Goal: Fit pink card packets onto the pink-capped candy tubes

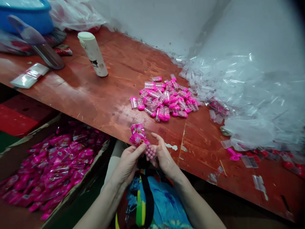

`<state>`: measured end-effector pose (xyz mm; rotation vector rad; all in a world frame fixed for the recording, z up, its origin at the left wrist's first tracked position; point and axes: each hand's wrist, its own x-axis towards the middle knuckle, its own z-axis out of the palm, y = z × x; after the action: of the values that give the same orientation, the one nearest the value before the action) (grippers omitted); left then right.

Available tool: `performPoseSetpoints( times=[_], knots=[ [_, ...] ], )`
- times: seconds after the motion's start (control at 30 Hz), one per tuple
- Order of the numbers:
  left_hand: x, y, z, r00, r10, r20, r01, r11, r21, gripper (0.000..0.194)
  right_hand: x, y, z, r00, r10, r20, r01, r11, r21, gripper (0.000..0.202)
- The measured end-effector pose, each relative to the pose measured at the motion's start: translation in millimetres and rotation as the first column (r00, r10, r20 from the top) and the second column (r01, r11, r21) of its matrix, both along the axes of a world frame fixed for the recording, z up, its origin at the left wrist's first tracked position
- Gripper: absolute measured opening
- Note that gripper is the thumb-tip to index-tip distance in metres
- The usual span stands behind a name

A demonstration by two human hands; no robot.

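One candy tube (150, 152), two hands

— Everything's pink: the candy tubes (164, 98) with pink caps, the wrapped packets in the box (54, 168).
— The surface (107, 95) is glossy reddish-brown. Basin (26, 16) blue, bottle (93, 54) cream with a small black figure.

A: How are the hands placed?
B: Both forearms come up from below and converge. The left hand (127, 162) is curled, thumb stretched toward the right hand.
A: And the right hand (163, 156)?
B: Just beside it, palm turned inward, fingers bent.
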<state>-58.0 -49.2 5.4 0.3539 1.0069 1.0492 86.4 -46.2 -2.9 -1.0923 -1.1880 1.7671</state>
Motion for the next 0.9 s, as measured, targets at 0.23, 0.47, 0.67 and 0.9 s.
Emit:
performPoseSetpoints(
  times=[0.23,0.47,0.67,0.9],
  knots=[
    [2,-3,2.7,0.984,-0.175,0.035,0.171,0.982,0.083,0.038,-6,0,-1.3,0.997,-0.057,-0.052,0.056,0.998,-0.032,0.044],
    [-4,2,4.1,0.977,0.201,-0.064,-0.192,0.974,0.121,0.056,-20,-6,-5.8,0.985,-0.118,-0.124,0.109,0.991,-0.075,0.043],
    [-1,-4,-3.7,0.976,0.187,-0.109,-0.175,0.978,0.115,0.062,-35,-12,-20.6,0.982,-0.081,-0.171,0.078,0.997,-0.026,0.034],
    [-64,-12,-8.4,0.907,0.374,-0.192,-0.363,0.927,0.091,0.055,-36,1,-13.9,0.989,0.065,0.137,-0.089,0.979,0.184,0.028]
  ],
)
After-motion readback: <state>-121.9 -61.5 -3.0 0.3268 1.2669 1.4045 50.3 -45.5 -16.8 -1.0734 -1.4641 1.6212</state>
